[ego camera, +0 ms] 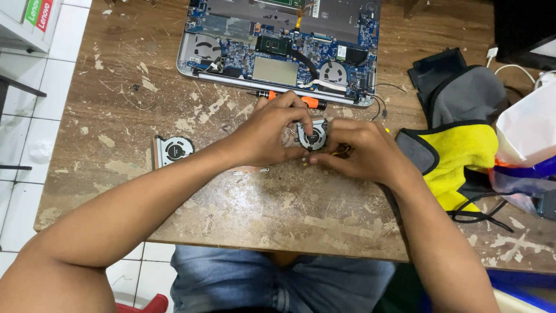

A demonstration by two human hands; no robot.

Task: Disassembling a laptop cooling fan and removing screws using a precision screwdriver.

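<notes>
— What are the hands doing?

— Both meet at the centre of the worn wooden tabletop [231, 208]. The left hand [267, 134] curls over the upper-left edge of a small laptop cooling fan [313, 137], fingers bent and pressing on it. The right hand [364, 152] closes around the fan's lower-right side, fingertips pinching near its rim. So both hands grip the fan, which sits on the tabletop between them.

— Anything else close by?

— An orange-and-black screwdriver [313, 102] lies at twelve o'clock from the hands, partly hidden by the left knuckles. Beyond it, also at twelve, the opened laptop [278, 46] shows its bare circuit board. A second fan [173, 150] rests alone at nine o'clock, well apart. At three o'clock there is a yellow-and-grey cloth [463, 153], with a black cable [480, 214] trailing below it.

— How far along does the work look?

— I'd judge it midway. Two fans are out of the laptop, while two more round fan housings still appear seated on the board. The bottom cover is off. Whether the held fan is being opened, cleaned or closed, I cannot tell; the fingers hide its edges.
</notes>
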